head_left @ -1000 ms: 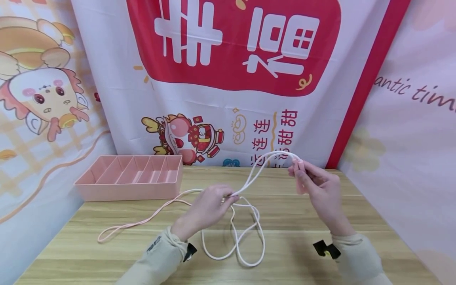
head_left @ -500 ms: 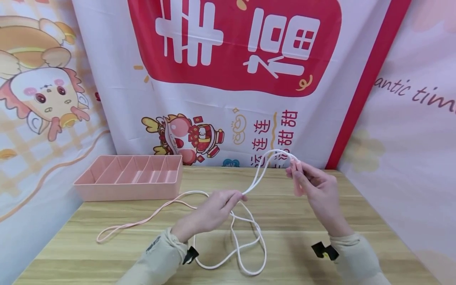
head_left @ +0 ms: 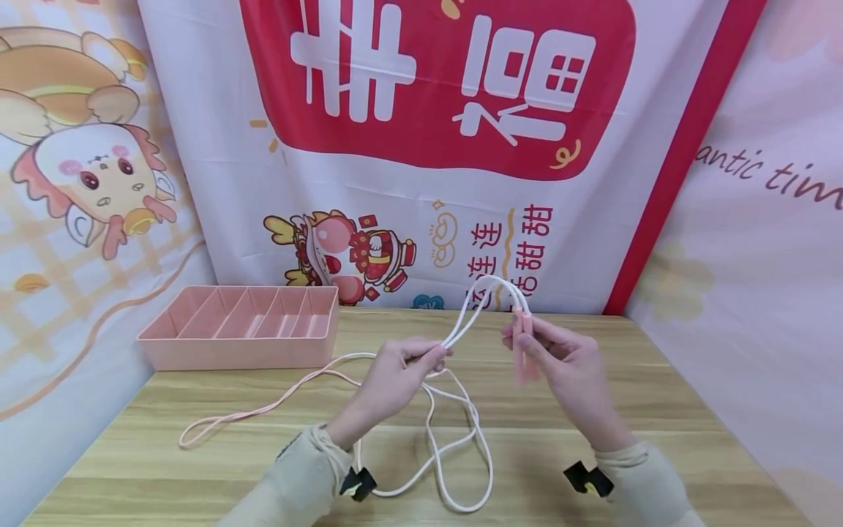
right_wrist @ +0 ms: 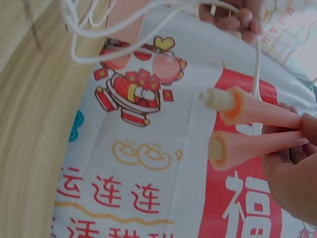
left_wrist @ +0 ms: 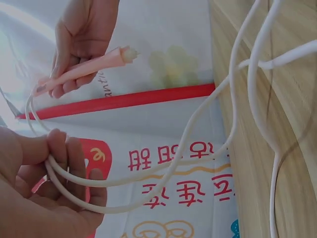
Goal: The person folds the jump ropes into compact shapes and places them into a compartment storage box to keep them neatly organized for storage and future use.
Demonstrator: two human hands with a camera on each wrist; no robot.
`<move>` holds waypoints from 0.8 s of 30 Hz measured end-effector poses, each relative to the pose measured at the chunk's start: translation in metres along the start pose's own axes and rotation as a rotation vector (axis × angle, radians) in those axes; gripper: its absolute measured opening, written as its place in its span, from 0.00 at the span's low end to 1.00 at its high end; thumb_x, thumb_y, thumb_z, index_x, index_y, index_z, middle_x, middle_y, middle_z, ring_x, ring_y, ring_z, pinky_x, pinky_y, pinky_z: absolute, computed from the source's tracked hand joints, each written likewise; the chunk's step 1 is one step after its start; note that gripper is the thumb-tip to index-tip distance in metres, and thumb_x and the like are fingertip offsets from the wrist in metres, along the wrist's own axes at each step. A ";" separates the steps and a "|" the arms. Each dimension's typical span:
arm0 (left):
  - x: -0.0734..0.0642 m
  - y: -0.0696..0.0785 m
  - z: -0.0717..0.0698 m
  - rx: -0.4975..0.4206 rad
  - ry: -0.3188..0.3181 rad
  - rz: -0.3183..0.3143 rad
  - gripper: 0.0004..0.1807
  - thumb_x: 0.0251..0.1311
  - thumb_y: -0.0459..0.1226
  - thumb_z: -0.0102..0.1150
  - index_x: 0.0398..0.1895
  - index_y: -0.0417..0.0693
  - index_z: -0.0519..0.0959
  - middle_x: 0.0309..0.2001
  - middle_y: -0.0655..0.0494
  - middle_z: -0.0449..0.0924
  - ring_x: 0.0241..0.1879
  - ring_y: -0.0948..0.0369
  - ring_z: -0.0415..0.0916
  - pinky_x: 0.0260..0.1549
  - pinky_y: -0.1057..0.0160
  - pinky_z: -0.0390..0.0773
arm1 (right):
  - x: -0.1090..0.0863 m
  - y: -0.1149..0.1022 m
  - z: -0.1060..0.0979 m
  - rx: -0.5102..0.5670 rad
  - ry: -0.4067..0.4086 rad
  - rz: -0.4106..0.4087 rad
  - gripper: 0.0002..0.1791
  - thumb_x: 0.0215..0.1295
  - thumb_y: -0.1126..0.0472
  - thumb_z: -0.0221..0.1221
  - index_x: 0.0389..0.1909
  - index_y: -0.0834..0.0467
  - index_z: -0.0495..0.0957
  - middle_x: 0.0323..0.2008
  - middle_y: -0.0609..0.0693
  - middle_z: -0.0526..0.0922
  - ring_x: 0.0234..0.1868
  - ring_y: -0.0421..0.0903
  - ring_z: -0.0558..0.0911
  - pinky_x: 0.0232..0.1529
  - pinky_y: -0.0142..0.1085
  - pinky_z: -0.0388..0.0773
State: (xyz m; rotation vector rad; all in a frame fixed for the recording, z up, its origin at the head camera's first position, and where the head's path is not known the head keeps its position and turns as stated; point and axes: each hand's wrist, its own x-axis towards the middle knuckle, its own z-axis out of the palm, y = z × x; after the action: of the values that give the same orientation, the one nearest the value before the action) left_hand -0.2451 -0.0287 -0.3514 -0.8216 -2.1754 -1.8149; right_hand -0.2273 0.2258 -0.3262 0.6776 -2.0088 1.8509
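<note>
- On the far left, from where I stood, a cartoon-printed cloth [head_left: 46, 329] hung beside the bench [head_left: 151, 476], which had a striped wood-grain top.
- Near it, at the back of the bench, sat a pink divided tray [head_left: 237, 356] with five compartments, close against the banner [head_left: 224, 183], whose big white characters lay sideways on red.
- In front of the tray, a doubled pinkish cord [head_left: 227, 419] ended in a narrow loop; its other end ran behind the left hand, where I lost sight of it.
- The left hand [head_left: 398, 373] came out of a pale sleeve [head_left: 290, 476] and was raised over the bench, its grip clamped on two white strands [left_wrist: 114, 184] of the jump rope [head_left: 490, 468], thumb and fingers together around them.
- Below and to the right of that hand, more of the white rope lay in loose, crossing loops on the wood.
- Between the hands the strands rose in an arch, then bent down into the handles.
- The right hand [head_left: 566, 366] was up in the air too, its grip clamped on the rope's two pink handles [right_wrist: 242, 148], pinched side by side near their narrow ends; one wide end showed a pale knobbed stub.
- Furthest right, a pale cloth [head_left: 737, 256] carried the letters "antic tim".
</note>
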 end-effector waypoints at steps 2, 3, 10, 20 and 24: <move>-0.001 0.001 0.003 -0.004 0.036 0.029 0.07 0.66 0.33 0.61 0.39 0.41 0.87 0.31 0.54 0.82 0.36 0.55 0.82 0.38 0.62 0.82 | -0.001 0.002 0.006 0.032 -0.029 0.021 0.18 0.68 0.66 0.60 0.58 0.65 0.78 0.47 0.62 0.84 0.49 0.55 0.83 0.49 0.43 0.78; -0.001 0.002 0.004 0.004 0.051 0.044 0.06 0.65 0.33 0.62 0.39 0.41 0.87 0.31 0.54 0.82 0.35 0.57 0.81 0.39 0.62 0.81 | -0.002 0.003 0.008 0.045 -0.041 0.028 0.17 0.68 0.67 0.60 0.57 0.65 0.79 0.46 0.63 0.84 0.49 0.56 0.83 0.50 0.44 0.78; -0.008 0.014 0.016 -0.007 0.070 0.039 0.06 0.62 0.28 0.63 0.40 0.36 0.86 0.32 0.48 0.84 0.38 0.57 0.81 0.44 0.58 0.80 | -0.006 0.010 0.025 0.120 -0.028 0.127 0.16 0.67 0.65 0.62 0.54 0.66 0.80 0.46 0.63 0.84 0.48 0.58 0.83 0.52 0.44 0.77; -0.014 0.005 0.025 -0.019 0.048 0.028 0.09 0.61 0.37 0.67 0.42 0.43 0.87 0.35 0.61 0.86 0.40 0.62 0.82 0.45 0.62 0.79 | -0.009 0.012 0.036 0.327 0.049 0.247 0.20 0.66 0.65 0.63 0.57 0.68 0.76 0.50 0.70 0.79 0.54 0.65 0.78 0.55 0.46 0.75; -0.016 -0.001 0.029 -0.021 0.052 0.067 0.10 0.60 0.38 0.68 0.43 0.44 0.87 0.36 0.60 0.86 0.38 0.60 0.82 0.39 0.63 0.82 | -0.011 0.015 0.041 0.331 0.069 0.249 0.21 0.66 0.66 0.63 0.58 0.69 0.75 0.50 0.67 0.80 0.53 0.61 0.80 0.54 0.45 0.75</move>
State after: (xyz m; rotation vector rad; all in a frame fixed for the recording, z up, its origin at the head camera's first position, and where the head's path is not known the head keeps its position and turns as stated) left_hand -0.2272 -0.0060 -0.3667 -0.8317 -2.0754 -1.8097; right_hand -0.2229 0.1868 -0.3488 0.4529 -1.8302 2.3503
